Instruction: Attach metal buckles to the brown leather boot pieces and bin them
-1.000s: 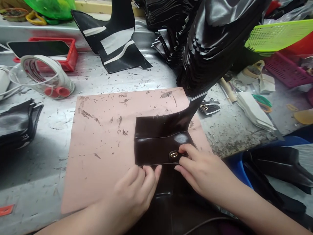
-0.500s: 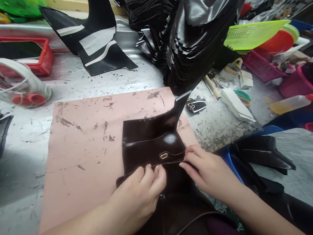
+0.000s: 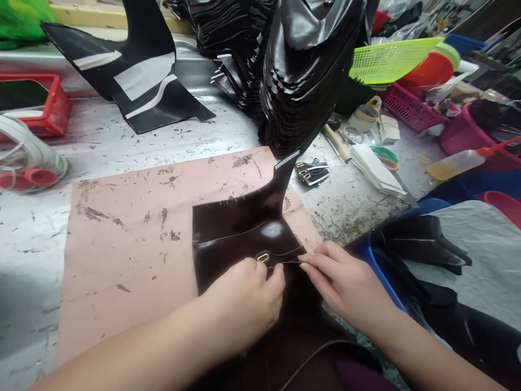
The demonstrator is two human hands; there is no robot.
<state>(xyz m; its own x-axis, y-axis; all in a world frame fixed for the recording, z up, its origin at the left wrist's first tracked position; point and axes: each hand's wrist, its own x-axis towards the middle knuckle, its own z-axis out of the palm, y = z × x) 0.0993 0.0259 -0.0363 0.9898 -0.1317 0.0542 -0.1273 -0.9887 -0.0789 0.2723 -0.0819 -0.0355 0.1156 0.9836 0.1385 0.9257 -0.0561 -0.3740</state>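
Observation:
A glossy dark brown leather boot upper (image 3: 236, 228) lies opened out on a pink mat, its near part hanging towards me over the table's edge. A small leather strap (image 3: 280, 254) with a gold oval eyelet (image 3: 264, 258) lies along a seam edge of it. My left hand (image 3: 248, 296) is closed at this edge, thumb and forefinger just beside the eyelet; its other fingers are curled and partly hidden. To the right, my right hand (image 3: 342, 274) pinches the strap's far end together with the upper's edge between thumb and fingers.
The stained pink mat (image 3: 118, 255) covers the metal table. Behind stands a tall stack of dark leather pieces (image 3: 309, 81); small straps with eyelets (image 3: 312, 172) lie nearer. A black leather piece (image 3: 142, 76) is at the back left. White strips (image 3: 376, 171) and a blue bin (image 3: 380, 271) are right.
My left hand has slid right along the edge, closer to the eyelet and to my right hand. My right hand keeps its pinch. The whole view has shifted slightly.

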